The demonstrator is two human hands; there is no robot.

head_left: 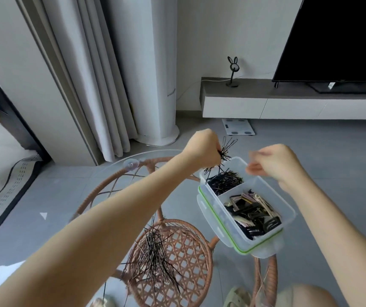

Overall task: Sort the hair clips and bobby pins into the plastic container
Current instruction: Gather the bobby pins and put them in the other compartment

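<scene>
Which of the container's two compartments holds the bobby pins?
The far compartment of the clear plastic green-sealed container, below the left hand gripping more black bobby pins; the near compartment holds wider metal hair clips instead.

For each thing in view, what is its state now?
left hand: grips a bunch of bobby pins over the plastic container
right hand: fingers curled, blurred; hold unclear
plastic container: open, lid beneath it
hair clips: lying in the near compartment
loose bobby pins: piled on the glass table
television: screen dark
</scene>
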